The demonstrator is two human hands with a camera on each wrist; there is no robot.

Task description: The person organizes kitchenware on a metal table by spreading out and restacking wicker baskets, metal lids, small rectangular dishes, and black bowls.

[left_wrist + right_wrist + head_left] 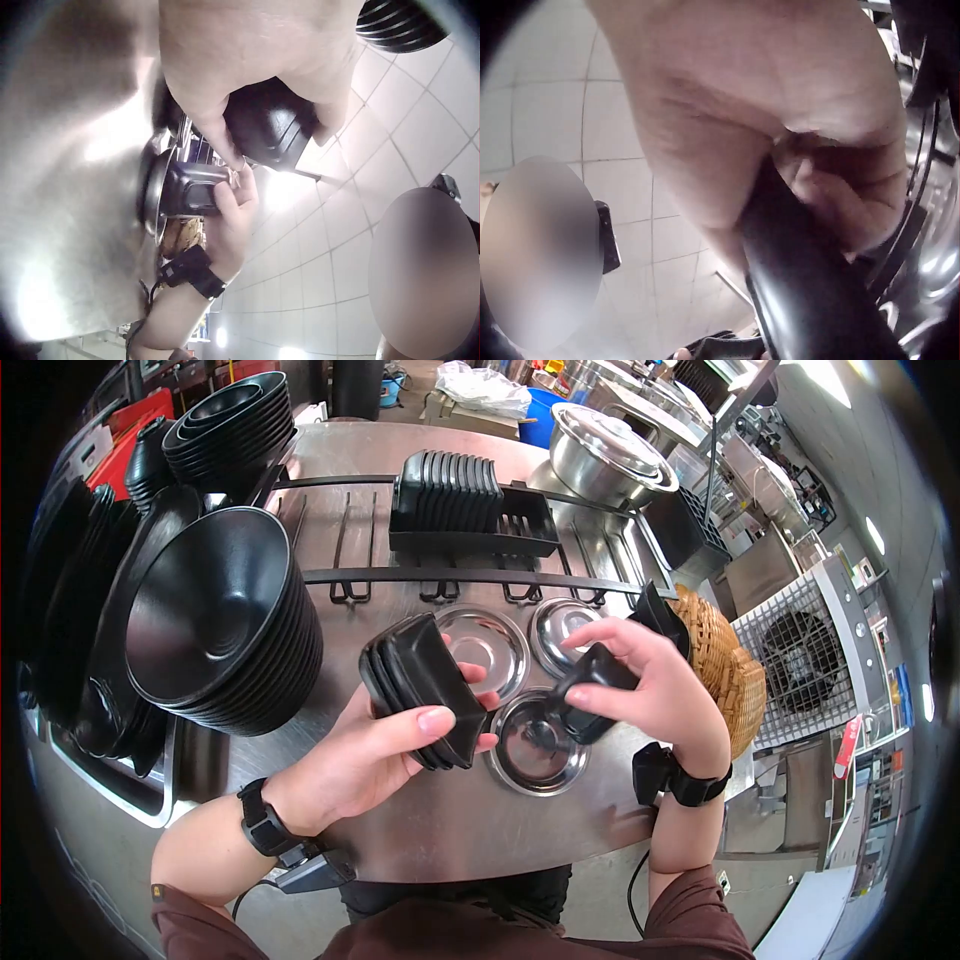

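My left hand (340, 765) grips a small stack of black rectangular dishes (432, 685), tilted up on edge, with the thumb across the near side. In the left wrist view that stack (274, 124) shows below the palm. My right hand (665, 685) pinches one small black dish (608, 678) between thumb and fingers, to the right of the stack and apart from it. Close up in the right wrist view, the same dish (802, 292) slants down from the fingers. Beneath the hands lie round shiny metal lids or plates (540, 765) on the steel table.
More black dishes (450, 485) stand on edge in a black tray (470, 541) on a rack behind. Tall stacks of black bowls (215, 610) crowd the left. A lidded steel pot (610, 455) stands at the back right, woven baskets (740, 700) at the right edge.
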